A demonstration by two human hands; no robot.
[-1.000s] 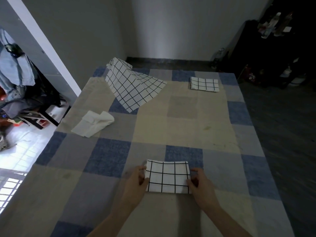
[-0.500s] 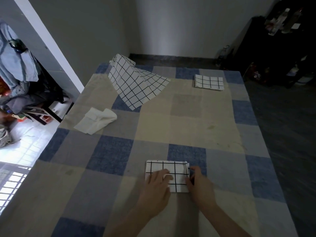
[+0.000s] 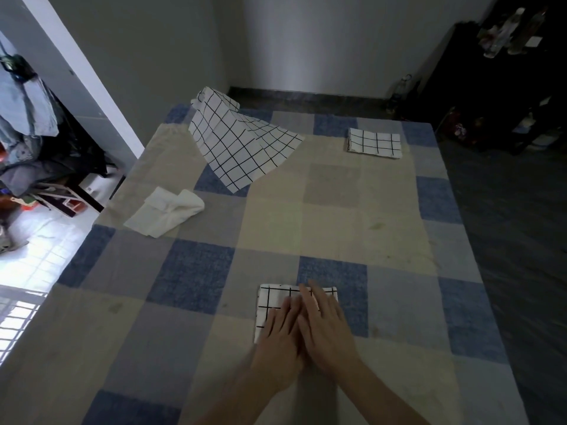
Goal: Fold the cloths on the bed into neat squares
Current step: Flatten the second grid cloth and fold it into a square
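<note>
A folded white cloth with a black grid (image 3: 273, 302) lies near the front of the bed (image 3: 337, 216). Both my hands lie flat on it, side by side, fingers straight. My left hand (image 3: 280, 342) covers its lower left part and my right hand (image 3: 322, 325) covers its right half. At the far right of the bed lies another folded grid cloth (image 3: 374, 142). A large unfolded grid cloth (image 3: 239, 145) is draped at the far left, one end raised. Left of the middle sits a crumpled plain white cloth (image 3: 165, 211).
The bed has a blue, grey and beige checked cover. A wall and white pillar (image 3: 76, 75) run along its far left side, with clothes and clutter (image 3: 27, 124) beyond. Dark floor and dark furniture (image 3: 506, 87) are on the right.
My hands were at the left and right edges of the near cloth. The left moved onto it first, then the right; both now press flat on top.
</note>
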